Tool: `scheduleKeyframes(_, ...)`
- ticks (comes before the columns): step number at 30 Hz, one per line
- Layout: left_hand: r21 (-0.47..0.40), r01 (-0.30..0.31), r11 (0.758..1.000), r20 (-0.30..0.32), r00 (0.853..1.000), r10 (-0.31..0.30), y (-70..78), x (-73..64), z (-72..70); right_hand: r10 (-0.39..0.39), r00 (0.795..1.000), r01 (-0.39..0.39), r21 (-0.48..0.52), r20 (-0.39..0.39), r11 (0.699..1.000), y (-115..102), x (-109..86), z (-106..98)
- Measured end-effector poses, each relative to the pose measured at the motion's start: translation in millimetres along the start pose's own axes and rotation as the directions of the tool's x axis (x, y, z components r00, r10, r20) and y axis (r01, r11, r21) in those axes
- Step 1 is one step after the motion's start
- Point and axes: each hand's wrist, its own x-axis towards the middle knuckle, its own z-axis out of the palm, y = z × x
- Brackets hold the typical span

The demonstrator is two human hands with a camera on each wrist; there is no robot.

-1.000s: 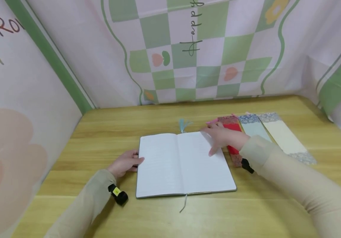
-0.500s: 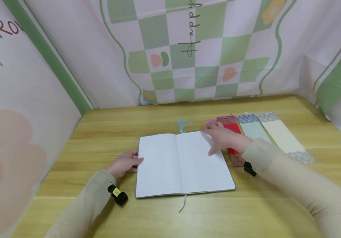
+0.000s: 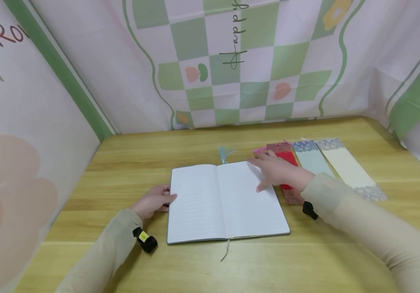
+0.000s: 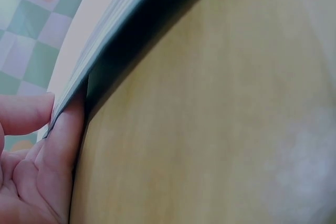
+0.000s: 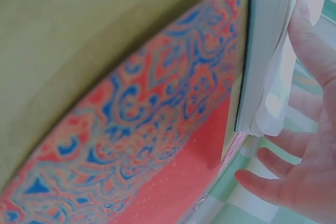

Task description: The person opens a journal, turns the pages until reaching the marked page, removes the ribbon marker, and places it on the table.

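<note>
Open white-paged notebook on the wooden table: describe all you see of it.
The open notebook has white, faintly lined paper pages in a dark cover and lies face up on the wooden table. No writing is legible. A thin grey ribbon trails from the near edge, and a pale blue tassel shows beyond the far edge. The left hand grips the left edge, thumb on top; the right hand spreads over the far right corner, its thumb on the page.

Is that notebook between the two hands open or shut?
Open. The notebook shows white pages spread either side of a central fold; the left hand pinches its left edge, thumb on top.
</note>
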Motion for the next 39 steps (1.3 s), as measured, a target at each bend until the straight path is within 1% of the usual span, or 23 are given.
scheduleKeyframes(6, -0.001, 0.013, 1.000, -0.005, 1.000, -0.013, -0.6, 0.6, -0.2, -0.005, 1.000, 0.005, 0.014, 0.026, 1.000, 2.0, 0.4, -1.1)
scheduleKeyframes(8, 0.002, 0.009, 1.000, 0.003, 1.000, -0.009, -0.1, -0.1, -0.5, -0.007, 0.999, 0.006, 0.016, 0.033, 1.000, 2.9, 0.5, -1.4)
scheduleKeyframes(17, -0.006, -0.013, 1.000, 0.008, 1.000, 0.013, 0.9, -1.8, -1.2, -0.012, 0.999, 0.012, -0.015, 0.031, 1.000, 2.1, 0.3, -2.3)
scheduleKeyframes(26, -0.014, -0.010, 1.000, 0.009, 1.000, 0.010, 2.0, -3.5, -0.5, -0.035, 0.999, 0.036, -0.032, 0.033, 0.999, 3.7, -1.0, -1.8)
scheduleKeyframes(33, -0.001, -0.007, 1.000, 0.002, 1.000, 0.007, 2.2, -3.5, -0.3, -0.039, 0.999, 0.040, -0.067, 0.008, 0.997, 6.1, 0.5, 1.3)
scheduleKeyframes(37, 0.003, -0.002, 1.000, -0.001, 1.000, 0.002, 2.5, -3.3, -0.2, -0.051, 0.999, 0.051, -0.057, -0.012, 0.997, 6.8, 2.2, 0.3)
scheduleKeyframes(39, 0.005, 0.002, 1.000, -0.005, 1.000, -0.002, 2.6, -3.1, 0.0, -0.056, 0.998, 0.055, -0.040, -0.010, 0.998, 7.2, 3.2, -1.1)
